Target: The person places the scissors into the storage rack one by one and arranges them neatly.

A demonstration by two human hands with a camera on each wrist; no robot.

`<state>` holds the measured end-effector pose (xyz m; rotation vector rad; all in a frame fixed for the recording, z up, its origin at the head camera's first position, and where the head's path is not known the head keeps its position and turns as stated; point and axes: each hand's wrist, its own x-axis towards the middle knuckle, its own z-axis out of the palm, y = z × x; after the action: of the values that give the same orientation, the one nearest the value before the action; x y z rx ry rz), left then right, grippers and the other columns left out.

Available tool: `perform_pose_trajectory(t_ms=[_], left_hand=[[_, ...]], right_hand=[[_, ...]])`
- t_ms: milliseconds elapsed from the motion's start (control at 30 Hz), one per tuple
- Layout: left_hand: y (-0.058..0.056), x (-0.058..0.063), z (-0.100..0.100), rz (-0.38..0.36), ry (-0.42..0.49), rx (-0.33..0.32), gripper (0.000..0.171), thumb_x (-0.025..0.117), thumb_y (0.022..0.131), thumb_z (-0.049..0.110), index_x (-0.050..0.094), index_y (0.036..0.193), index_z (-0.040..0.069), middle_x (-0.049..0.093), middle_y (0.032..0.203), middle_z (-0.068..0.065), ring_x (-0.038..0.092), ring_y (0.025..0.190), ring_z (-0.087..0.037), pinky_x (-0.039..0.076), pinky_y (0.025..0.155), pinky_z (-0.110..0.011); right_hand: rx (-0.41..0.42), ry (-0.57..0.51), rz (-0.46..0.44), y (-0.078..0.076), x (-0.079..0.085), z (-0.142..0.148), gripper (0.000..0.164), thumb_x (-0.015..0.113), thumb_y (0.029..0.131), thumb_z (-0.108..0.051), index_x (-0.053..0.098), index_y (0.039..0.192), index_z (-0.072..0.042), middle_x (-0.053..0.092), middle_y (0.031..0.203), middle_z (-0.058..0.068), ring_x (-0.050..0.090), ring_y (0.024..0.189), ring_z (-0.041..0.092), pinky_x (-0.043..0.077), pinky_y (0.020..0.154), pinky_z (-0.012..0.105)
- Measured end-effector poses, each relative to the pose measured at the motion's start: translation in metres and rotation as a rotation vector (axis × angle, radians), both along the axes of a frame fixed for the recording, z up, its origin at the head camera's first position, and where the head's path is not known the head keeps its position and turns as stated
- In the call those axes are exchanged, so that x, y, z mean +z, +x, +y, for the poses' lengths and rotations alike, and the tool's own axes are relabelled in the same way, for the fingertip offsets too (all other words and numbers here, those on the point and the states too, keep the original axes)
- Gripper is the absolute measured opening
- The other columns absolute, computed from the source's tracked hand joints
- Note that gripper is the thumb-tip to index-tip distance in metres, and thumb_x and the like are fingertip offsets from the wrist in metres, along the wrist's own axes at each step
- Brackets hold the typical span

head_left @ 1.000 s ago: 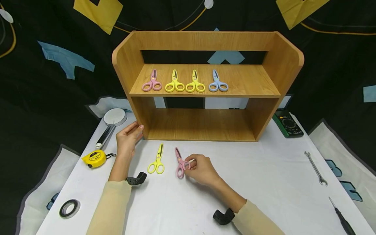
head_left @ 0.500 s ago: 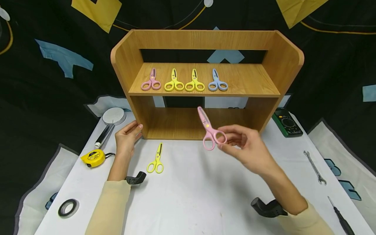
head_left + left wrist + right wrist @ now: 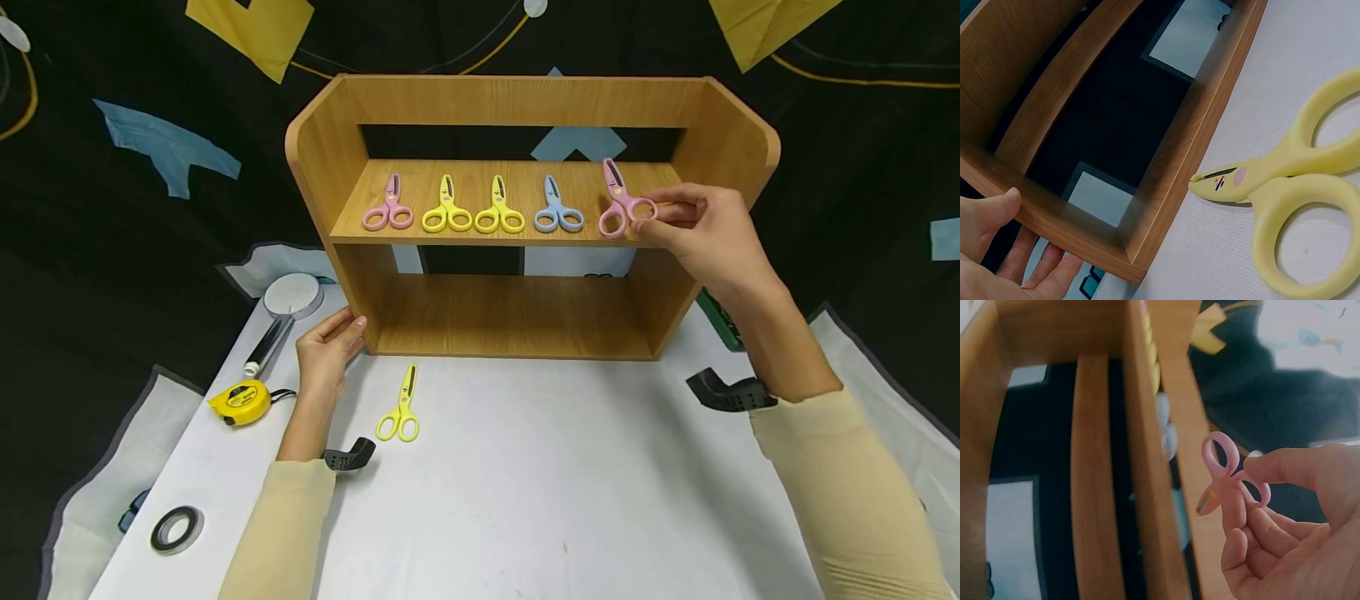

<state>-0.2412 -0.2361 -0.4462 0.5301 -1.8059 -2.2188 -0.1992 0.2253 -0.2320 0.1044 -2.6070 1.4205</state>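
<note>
My right hand [image 3: 708,229] pinches one handle loop of a pink pair of scissors [image 3: 617,193], blades up, at the upper board's right part. In the right wrist view, thumb and fingers hold these scissors [image 3: 1219,456]. To their left on that board lie blue scissors [image 3: 555,212], two yellow pairs, nearer one [image 3: 498,208] and farther one [image 3: 447,208], and another pink pair [image 3: 390,207]. My left hand [image 3: 324,350] grips the lower left side of the wooden shelf [image 3: 517,346], thumb in front, fingers behind. Yellow scissors [image 3: 401,412] lie on the table beside it.
At the table's left are a magnifying glass [image 3: 294,296], a yellow tape measure [image 3: 243,402] and a roll of black tape [image 3: 177,530]. A green-edged multimeter [image 3: 720,321] shows partly behind my right arm, which also covers the table's right side.
My right hand has lifted the pink scissors off the table and carried them up and right to the upper board. The left hand stays at the shelf's side.
</note>
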Motion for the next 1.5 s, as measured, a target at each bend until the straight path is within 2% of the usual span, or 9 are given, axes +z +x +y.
perform_pose_trajectory(t_ms=[133, 267, 533, 667, 800, 900, 1033, 1233, 1500], left_hand=[[-0.001, 0.000, 0.000, 0.007, 0.006, -0.001, 0.051, 0.085, 0.087, 0.013, 0.068, 0.134, 0.006, 0.075, 0.105, 0.007, 0.072, 0.099, -0.005, 0.054, 0.108, -0.043], [-0.001, -0.001, 0.000, 0.004, 0.006, -0.001, 0.050, 0.085, 0.087, 0.013, 0.069, 0.134, 0.006, 0.075, 0.103, 0.008, 0.072, 0.099, -0.005, 0.054, 0.108, -0.043], [0.001, -0.002, 0.000, -0.001, -0.008, -0.005, 0.051, 0.085, 0.087, 0.014, 0.068, 0.135, 0.007, 0.075, 0.108, 0.006, 0.071, 0.100, -0.005, 0.053, 0.108, -0.042], [0.000, -0.004, -0.001, 0.000, -0.006, 0.001, 0.051, 0.085, 0.086, 0.013, 0.068, 0.135, 0.006, 0.075, 0.106, 0.007, 0.071, 0.099, -0.005, 0.054, 0.107, -0.041], [0.000, -0.005, -0.001, -0.002, -0.009, 0.011, 0.050, 0.084, 0.087, 0.013, 0.069, 0.134, 0.006, 0.075, 0.103, 0.007, 0.072, 0.098, -0.006, 0.057, 0.104, -0.039], [0.000, -0.003, 0.000, -0.001, -0.019, 0.009, 0.050, 0.084, 0.087, 0.013, 0.069, 0.134, 0.006, 0.075, 0.105, 0.007, 0.072, 0.099, -0.006, 0.058, 0.104, -0.039], [0.000, -0.001, 0.000, -0.003, -0.016, 0.005, 0.049, 0.084, 0.087, 0.013, 0.069, 0.134, 0.007, 0.075, 0.105, 0.006, 0.072, 0.099, -0.006, 0.057, 0.105, -0.040], [0.000, -0.002, -0.001, -0.008, -0.004, 0.000, 0.050, 0.085, 0.086, 0.013, 0.069, 0.134, 0.006, 0.075, 0.102, 0.008, 0.072, 0.097, -0.005, 0.056, 0.106, -0.041], [0.000, -0.002, -0.001, 0.004, -0.019, 0.006, 0.049, 0.085, 0.086, 0.014, 0.070, 0.132, 0.006, 0.075, 0.104, 0.007, 0.072, 0.098, -0.006, 0.059, 0.101, -0.037]], right_hand=[[-0.014, 0.038, -0.059, -0.023, -0.002, 0.001, 0.050, 0.071, 0.099, -0.030, 0.060, 0.142, -0.007, 0.071, 0.114, 0.002, 0.059, 0.101, 0.016, 0.054, 0.078, 0.008], [-0.025, 0.079, -0.082, -0.036, -0.008, -0.002, 0.050, 0.069, 0.100, -0.032, 0.060, 0.142, -0.006, 0.069, 0.114, 0.006, 0.056, 0.100, 0.016, 0.052, 0.074, 0.010], [-0.005, 0.269, -0.098, -0.047, -0.013, 0.000, 0.053, 0.068, 0.099, -0.041, 0.062, 0.140, -0.007, 0.057, 0.129, 0.016, 0.046, 0.116, 0.029, 0.049, 0.079, 0.034], [0.001, 0.291, -0.099, -0.046, -0.015, -0.002, 0.054, 0.068, 0.099, -0.042, 0.062, 0.139, -0.006, 0.057, 0.127, 0.017, 0.045, 0.114, 0.029, 0.048, 0.078, 0.034], [-0.048, 0.218, 0.003, -0.034, -0.018, -0.004, 0.055, 0.070, 0.097, -0.042, 0.061, 0.141, -0.009, 0.059, 0.131, 0.014, 0.050, 0.110, 0.023, 0.049, 0.076, 0.024], [-0.085, 0.115, 0.111, -0.016, -0.027, -0.007, 0.051, 0.072, 0.096, -0.041, 0.064, 0.137, -0.011, 0.062, 0.124, 0.009, 0.053, 0.103, 0.016, 0.048, 0.075, 0.016], [-0.026, 0.021, 0.175, 0.011, -0.046, -0.020, 0.041, 0.075, 0.096, -0.032, 0.067, 0.130, -0.010, 0.063, 0.112, 0.004, 0.054, 0.095, 0.013, 0.047, 0.076, 0.013], [0.174, -0.022, 0.123, 0.038, -0.088, -0.057, 0.034, 0.078, 0.094, -0.024, 0.068, 0.124, -0.011, 0.068, 0.108, 0.005, 0.061, 0.092, 0.017, 0.050, 0.074, 0.017], [0.317, -0.075, -0.026, 0.046, -0.152, -0.128, 0.043, 0.084, 0.088, -0.025, 0.067, 0.126, -0.013, 0.071, 0.112, 0.002, 0.067, 0.096, 0.020, 0.060, 0.083, 0.039]])
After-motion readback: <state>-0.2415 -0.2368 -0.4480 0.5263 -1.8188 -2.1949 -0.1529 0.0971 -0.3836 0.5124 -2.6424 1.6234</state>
